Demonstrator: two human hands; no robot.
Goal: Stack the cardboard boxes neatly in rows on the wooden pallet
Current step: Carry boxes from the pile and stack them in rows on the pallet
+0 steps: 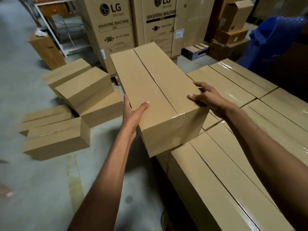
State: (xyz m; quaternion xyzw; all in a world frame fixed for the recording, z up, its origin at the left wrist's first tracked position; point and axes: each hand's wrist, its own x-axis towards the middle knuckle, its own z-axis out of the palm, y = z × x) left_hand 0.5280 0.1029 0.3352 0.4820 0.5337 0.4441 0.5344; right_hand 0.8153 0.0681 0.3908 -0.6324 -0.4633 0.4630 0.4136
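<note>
The person held one long cardboard box [156, 90], sealed along its top seam with clear tape, at the left edge of the stacked boxes [246, 129]. The left hand [133, 114] clasped the box's left long side, thumb hooked over the top edge and palm flat against the wall. The right hand [205, 99] gripped the opposite top edge near the near end, fingers curled onto the lid. The box's near right bottom corner lay over the stack's left edge; whether it touched could not be told. Its far end reached out over the concrete floor [50, 180].

The stack's top layer lay in tight rows, every box taped shut, so no contents showed. The pallet beneath was hidden.

To the left, loose boxes [83, 90] of the same kind lay jumbled on the floor, some leaning on others, all closed. Beyond them stood two tall LG washing machine cartons [115, 34] side by side. At the far right a blue plastic-wrapped bulk [273, 40] rose behind the stack.
</note>
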